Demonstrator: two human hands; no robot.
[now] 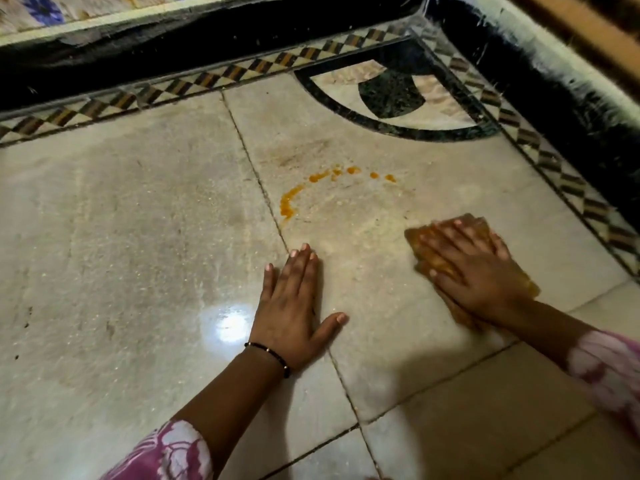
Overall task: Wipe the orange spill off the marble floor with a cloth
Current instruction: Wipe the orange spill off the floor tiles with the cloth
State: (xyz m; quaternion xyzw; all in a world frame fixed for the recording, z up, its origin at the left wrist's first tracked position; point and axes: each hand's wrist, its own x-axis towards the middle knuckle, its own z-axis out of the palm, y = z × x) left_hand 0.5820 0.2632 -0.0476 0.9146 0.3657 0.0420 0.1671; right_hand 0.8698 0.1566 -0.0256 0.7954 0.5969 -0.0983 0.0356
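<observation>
An orange spill [290, 201] curves in a thin arc across the pale marble floor [138, 220], with small drops [353, 170] trailing to the right. My right hand [474, 271] presses flat on an orange-stained cloth [424, 239], which lies on the floor to the right of and below the arc, blurred by motion. My left hand [294, 306] rests palm down on the marble with fingers spread, just below the arc's lower end, holding nothing. A beaded bracelet [268, 356] circles the left wrist.
A checkered inlay border [194, 83] runs along the far side and down the right edge [561, 181]. A black step or skirting [207, 36] rises behind it. A dark curved inlay [391, 95] sits in the far corner. A light glare [230, 325] shines left of my left hand.
</observation>
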